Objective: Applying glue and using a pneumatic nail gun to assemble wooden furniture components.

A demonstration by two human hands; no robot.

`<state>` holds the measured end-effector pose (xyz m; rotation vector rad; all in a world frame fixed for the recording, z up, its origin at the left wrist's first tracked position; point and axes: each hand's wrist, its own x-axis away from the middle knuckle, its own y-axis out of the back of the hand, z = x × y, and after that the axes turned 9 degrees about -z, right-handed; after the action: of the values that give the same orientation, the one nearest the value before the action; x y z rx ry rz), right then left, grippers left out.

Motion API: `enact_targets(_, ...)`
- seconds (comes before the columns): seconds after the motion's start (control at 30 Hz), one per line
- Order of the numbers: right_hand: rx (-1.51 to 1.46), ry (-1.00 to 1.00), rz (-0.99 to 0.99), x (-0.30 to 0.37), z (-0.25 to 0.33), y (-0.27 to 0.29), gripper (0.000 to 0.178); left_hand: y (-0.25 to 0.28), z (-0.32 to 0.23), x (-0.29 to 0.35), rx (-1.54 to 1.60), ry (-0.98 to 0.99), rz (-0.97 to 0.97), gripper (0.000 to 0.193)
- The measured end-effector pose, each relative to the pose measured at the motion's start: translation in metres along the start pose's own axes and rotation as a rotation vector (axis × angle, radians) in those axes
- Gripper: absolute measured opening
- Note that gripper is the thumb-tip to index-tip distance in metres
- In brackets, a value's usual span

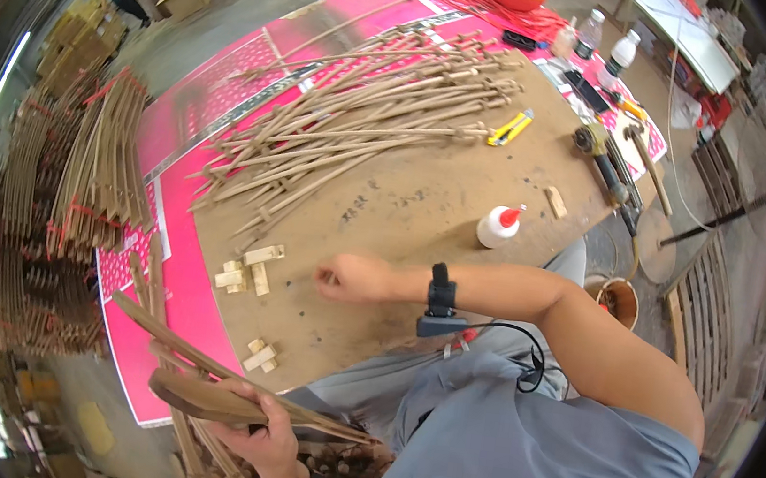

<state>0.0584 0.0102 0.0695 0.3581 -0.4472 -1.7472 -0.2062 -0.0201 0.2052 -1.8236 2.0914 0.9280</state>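
Where the near left corner of the table (300, 348) faces the wearer, the left hand (261, 438) is closed around brown wooden slats (206, 397). Their long axis runs slantwise: one end toward the left edge, the other back toward the wearer's lap. The left hand is the nearer one, in contact with them.

Right hand (355, 278): farther in over the table, well apart from the slats, fingers curled into a loose hollow fist. Nothing seen in it; cannot tell what the curl may hide. From it, the slats lie off toward the near left corner.

Small pale wood blocks (261, 279) lie in two clusters, one left of the right hand, one by the near left corner. White squeeze bottle (496, 228), red tip, upright by the near edge, beyond the right wrist.

Farther: knobbed sticks (348, 131) heaped across the far half; yellow cutter (511, 127) beside their right ends. Past the left edge, bundled wood (107, 170).
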Motion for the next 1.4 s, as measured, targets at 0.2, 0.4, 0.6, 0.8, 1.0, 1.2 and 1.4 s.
enact_targets(0.2,0.173,0.041,-0.184,-0.076,-0.005,-0.012,0.025,0.010,0.041,0.024,-0.041,0.244,-0.090,0.088)
enact_targets(0.4,0.004,0.123,0.081,-0.040,0.023,0.001,0.025,-0.002,0.061,0.013,-0.042,0.274,-0.104,0.084)
enact_targets(0.6,-0.099,-0.165,0.035,0.130,-0.001,0.115,0.025,-0.043,0.059,-0.009,-0.176,0.163,-0.030,0.075)
enact_targets(0.8,-0.506,-0.425,-0.531,0.296,-0.088,0.182,0.022,-0.080,0.044,0.001,-0.234,-0.035,0.310,0.072)
enact_targets(1.0,0.045,-0.952,-1.705,0.491,-0.189,0.194,0.021,-0.139,-0.012,0.008,-0.244,-0.192,0.533,0.074)
enact_targets(1.2,0.225,-1.368,-1.079,0.575,-0.353,0.188,0.019,-0.164,-0.064,0.007,-0.373,-0.254,0.552,0.076)
enact_targets(1.4,0.495,-1.232,-0.963,0.541,-0.494,0.181,0.017,-0.195,-0.045,0.016,-0.185,-0.204,0.451,0.076)
